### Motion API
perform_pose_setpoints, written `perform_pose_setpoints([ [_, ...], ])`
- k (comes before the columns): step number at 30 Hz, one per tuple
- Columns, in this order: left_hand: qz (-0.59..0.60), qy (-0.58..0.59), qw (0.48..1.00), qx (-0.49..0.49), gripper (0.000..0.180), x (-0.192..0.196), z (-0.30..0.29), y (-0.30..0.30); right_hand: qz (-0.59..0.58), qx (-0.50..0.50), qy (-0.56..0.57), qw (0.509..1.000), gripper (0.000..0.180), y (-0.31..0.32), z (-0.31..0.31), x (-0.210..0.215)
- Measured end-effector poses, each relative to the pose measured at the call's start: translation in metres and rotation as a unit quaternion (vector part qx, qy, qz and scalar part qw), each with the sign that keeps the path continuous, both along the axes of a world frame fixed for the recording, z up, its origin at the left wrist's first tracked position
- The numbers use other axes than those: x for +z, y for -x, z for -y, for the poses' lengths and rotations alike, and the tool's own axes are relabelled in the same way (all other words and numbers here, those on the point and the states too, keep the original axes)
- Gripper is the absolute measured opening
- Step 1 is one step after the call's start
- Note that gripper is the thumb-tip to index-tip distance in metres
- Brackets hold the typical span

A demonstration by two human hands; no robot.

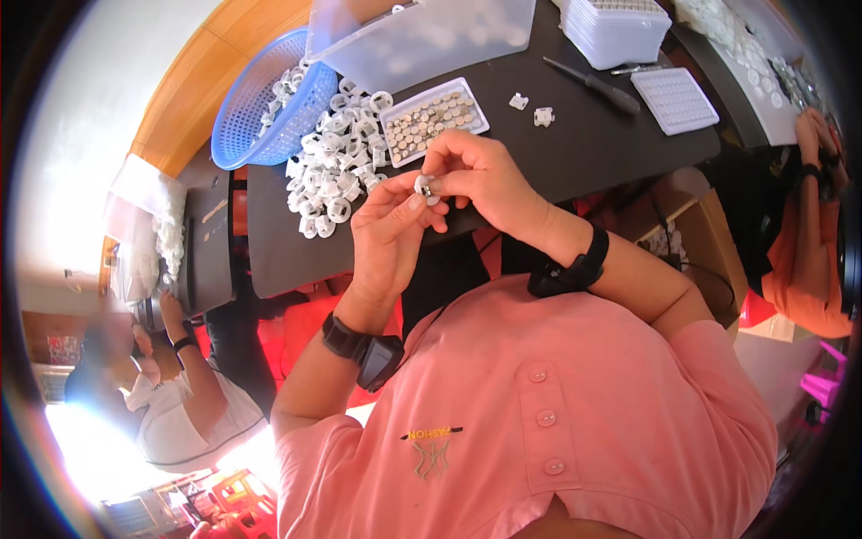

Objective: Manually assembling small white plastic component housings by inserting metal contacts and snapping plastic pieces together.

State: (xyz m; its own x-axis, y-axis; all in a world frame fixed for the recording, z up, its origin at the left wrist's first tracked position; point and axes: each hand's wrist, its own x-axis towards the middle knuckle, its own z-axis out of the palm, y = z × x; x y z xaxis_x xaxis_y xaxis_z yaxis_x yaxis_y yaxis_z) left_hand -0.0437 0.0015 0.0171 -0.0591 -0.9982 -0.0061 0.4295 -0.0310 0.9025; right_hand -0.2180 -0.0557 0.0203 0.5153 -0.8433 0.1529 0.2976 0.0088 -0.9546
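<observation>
My left hand (391, 216) pinches a small round white plastic part (425, 188) with a dark opening, just past the table's near edge. From the other side, the fingers of my right hand (489, 175) close on the same part; whether they hold another tiny piece is hidden. Right behind my hands lies a white tray (395, 159) of round, flat metal discs, like button cells. A heap of similar white plastic parts (332, 171) spreads on the dark table to the left of the tray.
A blue mesh basket (235, 121) and a translucent bin (422, 49) stand behind the heap. Farther right are two small white pieces (543, 117), a screwdriver (593, 85), stacked white trays (615, 36) and a single tray (673, 101). Co-workers sit at both sides.
</observation>
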Motion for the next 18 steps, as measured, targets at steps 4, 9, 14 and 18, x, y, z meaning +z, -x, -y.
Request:
perform_pose_setpoints([
  [4,-0.028,0.009,1.000,-0.006,0.030,-0.005,0.001,-0.001,0.024,-0.044,0.056,0.997,0.008,-0.004,-0.008,-0.001],
  [9,-0.093,0.051,0.994,-0.013,0.037,-0.010,0.000,-0.003,-0.016,-0.065,0.192,0.979,0.007,-0.008,-0.016,-0.002],
  [14,-0.112,0.064,0.992,-0.012,0.040,-0.008,-0.004,-0.003,0.007,-0.053,0.152,0.987,0.008,-0.013,-0.015,-0.003],
  [18,-0.119,0.057,0.991,-0.013,0.039,-0.011,0.000,-0.004,-0.027,-0.092,0.220,0.971,0.008,-0.014,-0.019,-0.001],
])
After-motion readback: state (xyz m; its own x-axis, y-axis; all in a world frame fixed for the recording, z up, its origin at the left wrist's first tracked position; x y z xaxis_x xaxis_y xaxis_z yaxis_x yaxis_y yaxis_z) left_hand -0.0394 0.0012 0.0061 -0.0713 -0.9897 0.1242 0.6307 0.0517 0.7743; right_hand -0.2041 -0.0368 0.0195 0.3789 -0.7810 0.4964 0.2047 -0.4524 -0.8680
